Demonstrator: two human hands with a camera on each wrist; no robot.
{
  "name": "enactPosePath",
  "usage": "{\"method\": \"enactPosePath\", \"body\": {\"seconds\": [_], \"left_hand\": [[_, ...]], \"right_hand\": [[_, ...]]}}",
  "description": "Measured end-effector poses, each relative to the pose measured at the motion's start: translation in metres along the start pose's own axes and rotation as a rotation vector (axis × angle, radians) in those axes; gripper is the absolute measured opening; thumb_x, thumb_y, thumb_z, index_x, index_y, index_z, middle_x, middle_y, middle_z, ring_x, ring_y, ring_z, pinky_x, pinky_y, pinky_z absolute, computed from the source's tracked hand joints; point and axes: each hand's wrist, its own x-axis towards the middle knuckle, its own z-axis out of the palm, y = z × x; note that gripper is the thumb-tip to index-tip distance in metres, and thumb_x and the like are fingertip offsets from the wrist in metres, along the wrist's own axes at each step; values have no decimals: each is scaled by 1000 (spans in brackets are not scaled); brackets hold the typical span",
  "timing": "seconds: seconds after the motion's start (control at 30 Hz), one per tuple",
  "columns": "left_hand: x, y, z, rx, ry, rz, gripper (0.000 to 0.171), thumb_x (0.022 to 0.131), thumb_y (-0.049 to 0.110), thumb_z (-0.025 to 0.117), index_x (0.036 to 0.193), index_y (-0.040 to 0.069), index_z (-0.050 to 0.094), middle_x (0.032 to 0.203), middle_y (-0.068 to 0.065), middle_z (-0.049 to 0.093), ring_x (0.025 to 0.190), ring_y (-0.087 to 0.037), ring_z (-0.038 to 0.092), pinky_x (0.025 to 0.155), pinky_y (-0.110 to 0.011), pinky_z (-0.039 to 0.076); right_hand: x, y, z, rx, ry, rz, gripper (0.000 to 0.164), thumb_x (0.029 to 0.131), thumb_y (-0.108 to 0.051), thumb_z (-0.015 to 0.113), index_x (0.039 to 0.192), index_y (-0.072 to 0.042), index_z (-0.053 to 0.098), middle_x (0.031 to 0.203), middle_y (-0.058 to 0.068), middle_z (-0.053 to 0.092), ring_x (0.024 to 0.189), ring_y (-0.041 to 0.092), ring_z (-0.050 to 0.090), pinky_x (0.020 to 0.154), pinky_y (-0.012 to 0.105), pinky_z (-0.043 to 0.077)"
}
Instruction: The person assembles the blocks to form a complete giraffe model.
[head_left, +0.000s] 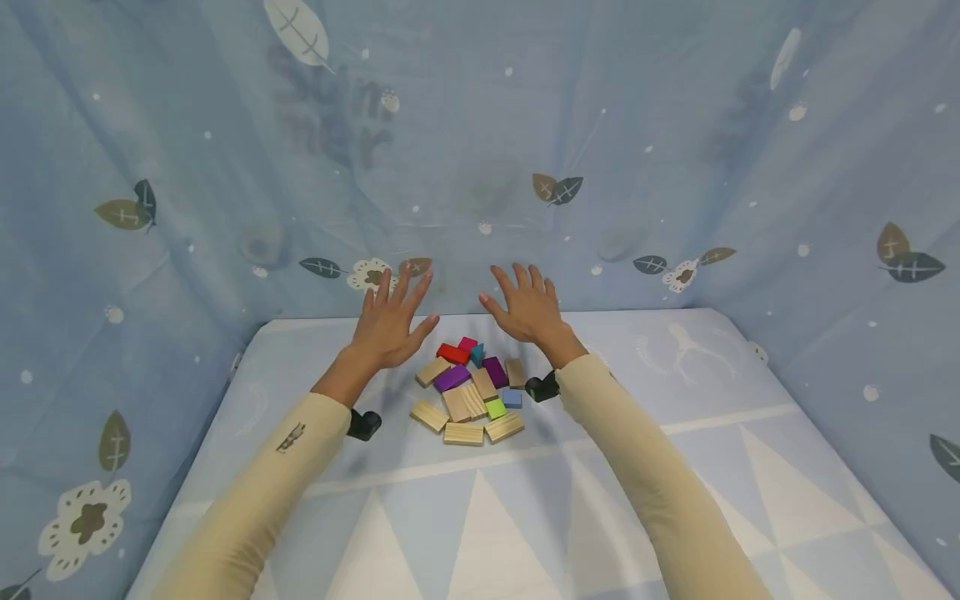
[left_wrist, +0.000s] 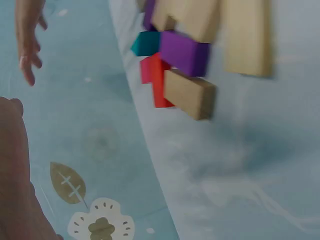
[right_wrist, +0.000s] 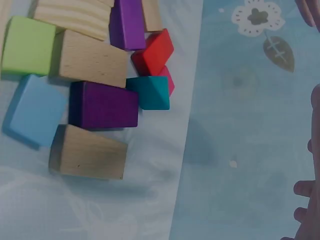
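A: Where are you holding your hands, and are you gripping anything?

B: You're gripping nothing. Your left hand (head_left: 388, 327) is hovering up and left of the blocks (head_left: 463, 434) in the head view, and your right hand (head_left: 528, 308) is hovering up and right of them. On both, the fingers are reaching out with gaps between them.

A: Why are you holding them so wide of the cluster?

B: Probably you're leaving the pieces uncovered between your forearms, so both sides are showing.

A: And why are your blocks sitting so steadily?

B: They're lying low on the patterned surface (head_left: 420, 525), just below frame centre, and that low lie is likely giving them good support. The red block (head_left: 453, 354) is lying at the cluster's top, with the purple block (head_left: 452, 378) below it. The plain block (head_left: 428, 416) at lower left is lying slightly apart, so it's probably leaving your fingers more room.
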Motion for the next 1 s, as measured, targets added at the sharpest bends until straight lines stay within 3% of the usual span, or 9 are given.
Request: {"method": "enactPosePath", "body": {"seconds": [0.23, 0.4, 0.73, 1.0], "left_hand": [[-43, -8, 3, -35, 7, 174, 74, 99, 49, 49, 159, 19, 18, 162, -16, 13, 146, -44, 7, 109, -66, 17], [-66, -11, 15, -65, -21, 254, 74, 98, 44, 54, 158, 18, 20, 161, -16, 18, 145, -43, 15, 105, -65, 27], [-89, -8, 47, -235, -105, 292, 78, 93, 40, 65, 157, 23, 25, 155, -8, 34, 138, -34, 35, 100, -61, 38], [-100, -6, 56, -225, -158, 274, 78, 88, 39, 71, 154, 22, 34, 149, -6, 43, 133, -30, 40, 100, -58, 40]], "right_hand": [[-20, 10, 3, -29, 62, -81, 68, 99, -62, 34, 156, -25, 27, 155, 15, 29, 143, 40, 19, 111, 60, 18], [-34, 9, 9, -42, 74, -124, 65, 100, -60, 34, 155, -26, 29, 152, 13, 34, 142, 38, 22, 110, 60, 20], [-60, 1, 21, -19, 83, -224, 56, 103, -52, 35, 152, -24, 35, 148, 12, 41, 140, 38, 27, 111, 58, 20], [-84, -7, 39, 36, 82, -325, 52, 103, -46, 42, 148, -21, 44, 140, 10, 50, 136, 36, 33, 109, 57, 24]]}}
